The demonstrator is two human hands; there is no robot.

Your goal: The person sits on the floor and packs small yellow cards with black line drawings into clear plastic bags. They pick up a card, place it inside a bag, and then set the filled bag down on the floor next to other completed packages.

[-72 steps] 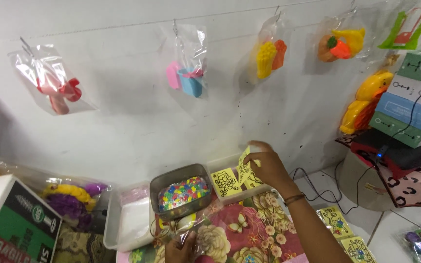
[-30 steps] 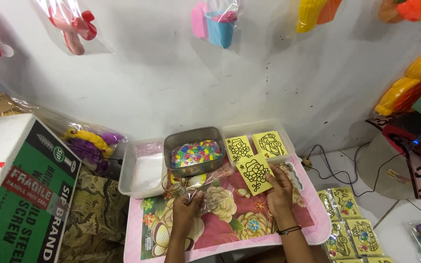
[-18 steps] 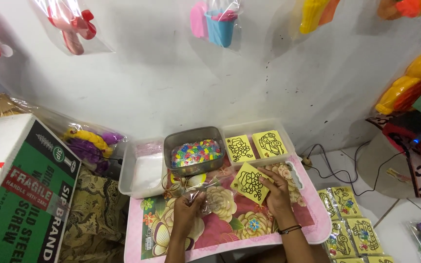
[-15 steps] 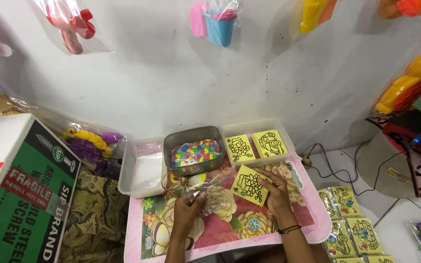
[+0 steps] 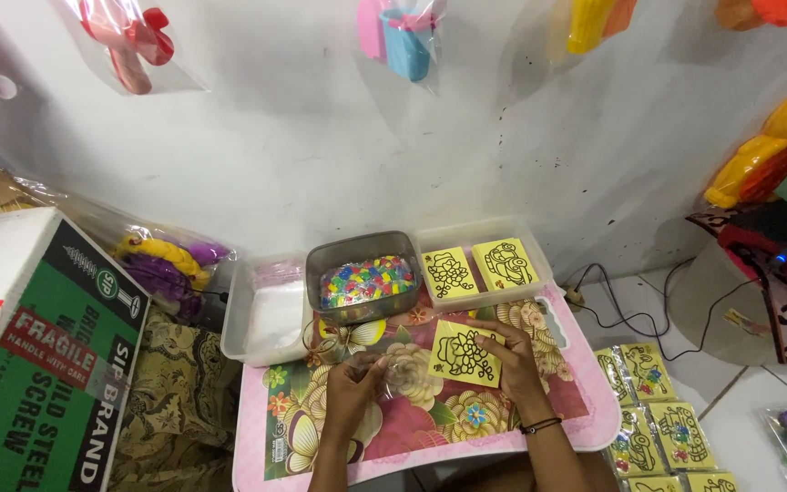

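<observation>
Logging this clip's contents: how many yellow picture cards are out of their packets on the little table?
3. Two lie side by side in the clear tray: left card, right card. The third card is under the right hand. Others may be stacked beneath, hidden.

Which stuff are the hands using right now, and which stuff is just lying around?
In use:
- left hand on a clear plastic bag
- right hand on a yellow picture card

Lying about:
- metal tin of coloured bits
- clear tray of yellow cards
- green cardboard box
- bagged toys on the wall
</observation>
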